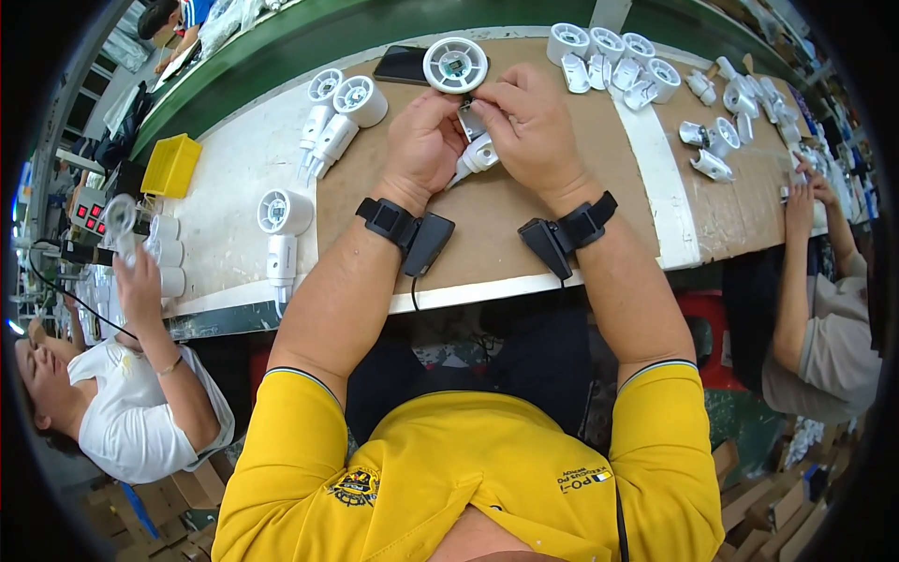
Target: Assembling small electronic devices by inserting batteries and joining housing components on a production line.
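Note:
Between my two hands, over the brown board, is a white appliance part with a round spoked housing [455, 66] and a small green circuit board in its middle. Below the housing, its handle [478, 155] shows light metal or grey inner parts and a pale tapered end. My left hand [426, 140] is closed at the joint of housing and handle, thumb and fingers on the left side. From the right, my right hand [534, 131] pinches the same joint with thumb and fingertips. The exact contact under the fingers is hidden. A black phone [401, 64] lies just behind my left hand.
Similar white units [284, 212] stand to the left, with several housings [607, 45] and shell pieces at back right. A yellow bin [170, 166] sits far left. Co-workers' hands [140, 286] work at both sides. Black wrist devices [429, 245] with cables hang at my wrists.

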`<state>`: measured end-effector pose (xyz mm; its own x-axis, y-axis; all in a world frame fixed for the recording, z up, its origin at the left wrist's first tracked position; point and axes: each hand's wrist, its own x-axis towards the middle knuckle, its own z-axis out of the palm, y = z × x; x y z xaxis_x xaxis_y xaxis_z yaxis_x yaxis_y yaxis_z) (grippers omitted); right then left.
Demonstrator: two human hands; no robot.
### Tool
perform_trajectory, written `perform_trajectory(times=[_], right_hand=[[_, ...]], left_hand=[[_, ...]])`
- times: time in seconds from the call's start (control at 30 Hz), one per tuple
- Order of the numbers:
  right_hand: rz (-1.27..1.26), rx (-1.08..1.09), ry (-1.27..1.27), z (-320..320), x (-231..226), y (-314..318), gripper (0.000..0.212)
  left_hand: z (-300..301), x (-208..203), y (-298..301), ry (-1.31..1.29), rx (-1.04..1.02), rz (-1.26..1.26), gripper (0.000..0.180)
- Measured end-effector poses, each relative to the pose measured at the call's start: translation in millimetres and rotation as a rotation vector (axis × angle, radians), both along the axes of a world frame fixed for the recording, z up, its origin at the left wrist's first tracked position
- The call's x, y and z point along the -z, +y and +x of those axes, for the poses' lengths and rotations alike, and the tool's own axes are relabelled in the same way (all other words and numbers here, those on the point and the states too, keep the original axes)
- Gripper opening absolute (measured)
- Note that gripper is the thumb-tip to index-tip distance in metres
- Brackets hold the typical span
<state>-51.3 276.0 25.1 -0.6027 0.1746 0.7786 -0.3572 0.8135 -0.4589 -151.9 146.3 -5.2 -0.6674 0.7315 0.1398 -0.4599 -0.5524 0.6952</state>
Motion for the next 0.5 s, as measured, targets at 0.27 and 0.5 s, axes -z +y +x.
perform_trajectory(times=[0.27,0.5], right_hand=[[-0.257,-0.118,-0.084,-2,5,6,0.021],[-0.938,-0.399,-0.194,2,6,-24,0.051]], left_hand=[[3,-7,-6,0.028,0.047,0.036,0.028],[3,-11,-6,0.027,-0.026,0.125,0.035]])
